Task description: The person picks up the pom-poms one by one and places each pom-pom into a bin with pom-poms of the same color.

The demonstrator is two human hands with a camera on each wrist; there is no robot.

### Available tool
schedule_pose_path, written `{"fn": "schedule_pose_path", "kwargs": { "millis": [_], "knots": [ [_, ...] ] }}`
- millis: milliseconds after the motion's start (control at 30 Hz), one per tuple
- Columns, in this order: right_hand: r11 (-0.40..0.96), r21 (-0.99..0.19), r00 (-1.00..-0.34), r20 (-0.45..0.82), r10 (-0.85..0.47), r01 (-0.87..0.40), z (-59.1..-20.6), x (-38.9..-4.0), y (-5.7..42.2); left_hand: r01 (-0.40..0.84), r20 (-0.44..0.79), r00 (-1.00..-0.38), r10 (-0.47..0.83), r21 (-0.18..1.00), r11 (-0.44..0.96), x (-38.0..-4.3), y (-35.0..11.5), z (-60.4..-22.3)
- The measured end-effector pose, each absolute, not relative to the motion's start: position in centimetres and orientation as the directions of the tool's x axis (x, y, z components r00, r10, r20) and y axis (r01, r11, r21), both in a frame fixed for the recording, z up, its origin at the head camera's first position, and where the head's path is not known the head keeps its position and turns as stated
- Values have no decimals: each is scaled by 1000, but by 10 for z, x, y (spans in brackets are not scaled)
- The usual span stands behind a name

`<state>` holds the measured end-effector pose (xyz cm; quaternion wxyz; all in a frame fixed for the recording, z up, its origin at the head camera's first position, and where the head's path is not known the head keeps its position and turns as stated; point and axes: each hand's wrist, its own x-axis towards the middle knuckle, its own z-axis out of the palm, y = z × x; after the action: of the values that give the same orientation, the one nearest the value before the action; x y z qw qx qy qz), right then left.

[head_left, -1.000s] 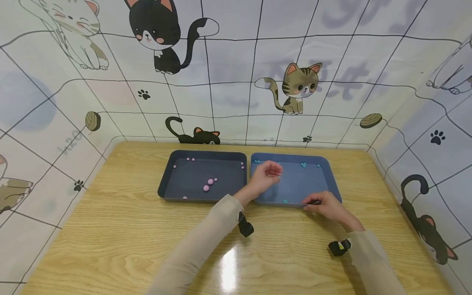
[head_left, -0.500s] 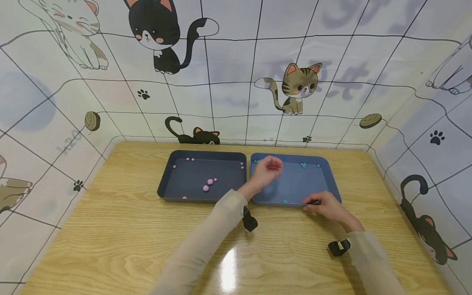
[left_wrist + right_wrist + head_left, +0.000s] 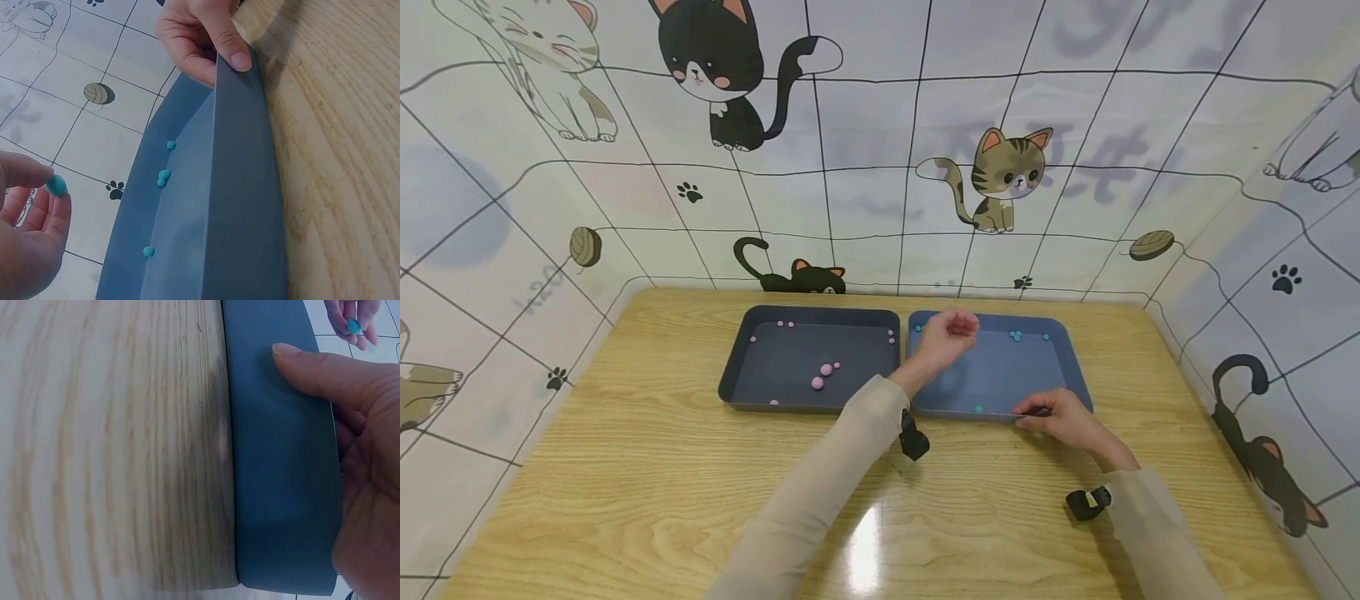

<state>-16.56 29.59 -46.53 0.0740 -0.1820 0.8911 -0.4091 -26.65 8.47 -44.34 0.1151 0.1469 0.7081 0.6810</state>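
Observation:
My left hand (image 3: 942,343) is raised over the left part of the blue tray (image 3: 1000,383). Between thumb and fingertips it pinches a small teal ball (image 3: 56,185), which the hand itself hides in the head view. At the tray's near right side, my right hand (image 3: 1063,417) grips the front wall, the thumb outside and the fingers over the inner side. More little teal balls lie in this tray: a cluster (image 3: 163,178) by the far wall, single ones along that side, and a teal piece (image 3: 978,409) at the front wall.
Left of the blue tray stands a dark grey tray (image 3: 782,367) with several pink balls, two of them larger (image 3: 827,369). Both trays sit on a wooden table (image 3: 647,467). Behind and at the sides rises a cat-printed wall covering (image 3: 865,192).
My left hand has shifted slightly farther back and to the right over the blue tray. The right hand keeps its grip on the tray wall.

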Motion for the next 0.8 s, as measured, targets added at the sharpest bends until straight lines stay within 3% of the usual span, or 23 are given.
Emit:
{"fn": "schedule_pose_path", "kwargs": {
  "millis": [300,800],
  "knots": [
    [596,-761,-922,7,-387,-256,-445,-157,284,79,63,-934,353,996,32,-272,89,-442],
    [611,-757,-934,-3,-356,-231,-482,-172,305,128,99,-934,344,990,61,-274,86,-443]
  ]
}}
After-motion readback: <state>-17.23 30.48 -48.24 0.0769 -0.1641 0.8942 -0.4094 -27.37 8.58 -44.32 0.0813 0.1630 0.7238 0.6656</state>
